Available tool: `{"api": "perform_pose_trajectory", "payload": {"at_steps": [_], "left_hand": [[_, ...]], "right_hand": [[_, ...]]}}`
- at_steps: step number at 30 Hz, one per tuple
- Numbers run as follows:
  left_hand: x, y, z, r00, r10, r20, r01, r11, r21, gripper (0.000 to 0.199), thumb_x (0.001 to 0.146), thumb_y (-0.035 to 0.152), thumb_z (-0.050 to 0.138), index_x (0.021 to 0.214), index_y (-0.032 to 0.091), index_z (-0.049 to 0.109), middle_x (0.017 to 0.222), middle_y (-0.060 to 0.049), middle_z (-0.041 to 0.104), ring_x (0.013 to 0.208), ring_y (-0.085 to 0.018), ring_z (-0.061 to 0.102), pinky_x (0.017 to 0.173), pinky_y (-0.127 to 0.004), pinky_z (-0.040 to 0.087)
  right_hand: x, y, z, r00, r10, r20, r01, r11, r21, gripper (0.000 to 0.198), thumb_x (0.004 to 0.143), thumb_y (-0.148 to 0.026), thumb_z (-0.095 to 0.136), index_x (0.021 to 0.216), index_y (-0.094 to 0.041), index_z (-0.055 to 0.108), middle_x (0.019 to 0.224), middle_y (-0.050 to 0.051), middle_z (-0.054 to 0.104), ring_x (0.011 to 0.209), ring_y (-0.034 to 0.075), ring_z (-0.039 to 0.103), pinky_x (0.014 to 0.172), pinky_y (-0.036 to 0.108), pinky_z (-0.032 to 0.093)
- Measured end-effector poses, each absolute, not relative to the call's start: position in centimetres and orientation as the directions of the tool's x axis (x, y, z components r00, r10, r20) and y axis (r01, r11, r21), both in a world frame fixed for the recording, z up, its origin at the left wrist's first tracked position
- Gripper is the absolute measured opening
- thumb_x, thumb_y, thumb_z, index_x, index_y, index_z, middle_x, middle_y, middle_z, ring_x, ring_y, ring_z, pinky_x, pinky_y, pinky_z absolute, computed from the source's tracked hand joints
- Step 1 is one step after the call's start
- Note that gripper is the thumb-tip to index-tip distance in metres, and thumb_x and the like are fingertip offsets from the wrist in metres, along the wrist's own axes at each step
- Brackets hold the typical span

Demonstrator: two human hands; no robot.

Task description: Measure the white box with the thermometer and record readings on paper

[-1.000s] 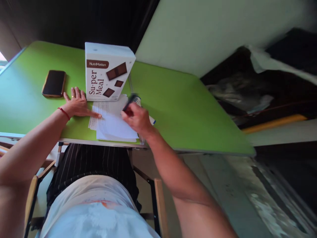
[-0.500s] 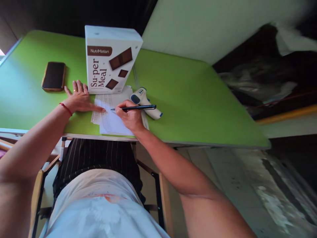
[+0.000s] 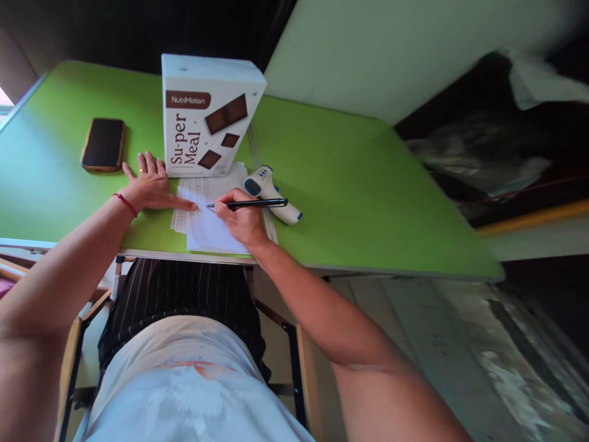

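Several sheets of paper (image 3: 216, 236) lie at the table's near edge, with rows of small writing along their left part. My right hand (image 3: 246, 222) rests on the top sheet, its fingers closed round a black pen (image 3: 262, 203). The pen's tip is at the paper, just right of the written rows. Spread flat, my left hand (image 3: 150, 187) lies partly on the green table, its thumb stretched onto the paper's left side. A white "Su-per Meal" box (image 3: 202, 123) stands upright behind the sheets, close to my left fingertips, covering their far end.
A white and blue handheld infrared thermometer (image 3: 271, 193) lies right of the paper, partly behind the pen. To the left is a dark phone (image 3: 103, 145) in a brown case. The green table (image 3: 368, 202) meets a pale wall behind.
The whole view has shifted slightly, so things sit a little lower in it. The pen tilts a touch differently; both hands keep nearly the same places on the paper.
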State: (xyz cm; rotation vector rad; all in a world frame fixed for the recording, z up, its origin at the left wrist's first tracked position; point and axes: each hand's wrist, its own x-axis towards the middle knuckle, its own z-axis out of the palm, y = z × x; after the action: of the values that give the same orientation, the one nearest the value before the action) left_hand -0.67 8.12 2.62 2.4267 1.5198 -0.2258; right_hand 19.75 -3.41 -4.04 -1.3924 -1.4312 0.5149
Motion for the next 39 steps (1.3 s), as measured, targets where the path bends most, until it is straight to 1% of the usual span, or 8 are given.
{"api": "perform_pose_trajectory", "payload": {"at_steps": [6,9,16,23,29,34,37,39], "left_hand": [[-0.57,7.93,2.87,0.428,0.86,-0.278,0.904,-0.41,0.122,0.162,0.074,0.108,0.06,0.179,0.006,-0.009,0.187,-0.031,-0.011,0.172,-0.059,-0.014,0.133,-0.081,-0.006],[-0.63,7.99,2.92,0.428,0.859,-0.279,0.904,-0.407,0.135,0.166,0.07,0.108,0.063,0.18,0.007,-0.009,0.188,-0.031,-0.01,0.173,-0.058,-0.013,0.133,-0.081,-0.007],[-0.8,8.24,2.66,0.423,0.871,-0.251,0.904,-0.387,0.183,0.174,0.061,0.112,0.064,0.181,0.003,0.003,0.188,-0.026,-0.007,0.172,-0.061,-0.009,0.136,-0.079,-0.007],[-0.96,8.3,2.47,0.437,0.869,-0.233,0.897,-0.4,0.189,0.175,0.059,0.115,0.059,0.181,0.002,0.003,0.189,-0.027,-0.006,0.173,-0.06,-0.01,0.136,-0.079,-0.007],[-0.82,8.26,2.84,0.43,0.863,-0.265,0.903,-0.408,0.136,0.169,0.065,0.109,0.064,0.181,0.005,-0.001,0.188,-0.03,-0.007,0.173,-0.058,-0.012,0.134,-0.082,-0.004],[-0.91,8.39,2.9,0.425,0.87,-0.252,0.904,-0.393,0.168,0.175,0.057,0.118,0.055,0.182,0.007,0.001,0.189,-0.025,-0.006,0.173,-0.06,-0.01,0.137,-0.078,-0.006],[-0.91,8.35,3.08,0.423,0.87,-0.253,0.905,-0.394,0.161,0.177,0.057,0.12,0.049,0.181,0.003,0.002,0.189,-0.026,-0.005,0.174,-0.058,-0.01,0.137,-0.077,-0.006],[-0.85,8.31,3.25,0.417,0.868,-0.271,0.909,-0.393,0.139,0.175,0.059,0.119,0.05,0.181,0.003,0.001,0.188,-0.028,-0.007,0.174,-0.057,-0.01,0.136,-0.079,-0.006]], "right_hand": [[19.67,-3.39,-4.02,0.214,0.901,0.378,0.454,0.251,-0.855,0.021,0.087,-0.037,0.071,0.073,-0.026,0.059,0.066,-0.004,0.063,0.064,0.017,0.058,0.063,0.031,0.054],[19.65,-3.41,-3.95,0.231,0.897,0.377,0.458,0.242,-0.855,0.021,0.089,-0.036,0.071,0.075,-0.026,0.058,0.067,-0.004,0.063,0.064,0.017,0.059,0.066,0.032,0.055],[19.64,-3.56,-3.54,0.221,0.915,0.337,0.471,0.202,-0.859,0.022,0.088,-0.031,0.074,0.074,-0.026,0.058,0.067,-0.004,0.063,0.066,0.017,0.059,0.066,0.031,0.055],[19.66,-3.5,-3.72,0.227,0.912,0.342,0.478,0.202,-0.855,0.022,0.088,-0.035,0.072,0.074,-0.026,0.057,0.068,-0.004,0.06,0.067,0.016,0.059,0.067,0.03,0.055],[19.66,-3.38,-4.05,0.247,0.9,0.359,0.476,0.209,-0.854,0.026,0.09,-0.037,0.074,0.075,-0.027,0.056,0.068,-0.005,0.059,0.065,0.016,0.059,0.065,0.03,0.054],[19.5,-3.13,-4.14,0.28,0.891,0.357,0.472,0.196,-0.86,0.023,0.089,-0.03,0.073,0.074,-0.027,0.057,0.067,-0.005,0.06,0.065,0.016,0.059,0.065,0.031,0.053],[19.38,-2.92,-4.17,0.277,0.893,0.353,0.465,0.197,-0.863,0.023,0.088,-0.029,0.074,0.074,-0.027,0.057,0.067,-0.004,0.061,0.065,0.016,0.058,0.064,0.03,0.052],[19.36,-2.8,-4.2,0.276,0.895,0.349,0.468,0.192,-0.863,0.026,0.089,-0.031,0.075,0.073,-0.027,0.055,0.067,-0.005,0.06,0.066,0.016,0.058,0.064,0.03,0.052]]}}
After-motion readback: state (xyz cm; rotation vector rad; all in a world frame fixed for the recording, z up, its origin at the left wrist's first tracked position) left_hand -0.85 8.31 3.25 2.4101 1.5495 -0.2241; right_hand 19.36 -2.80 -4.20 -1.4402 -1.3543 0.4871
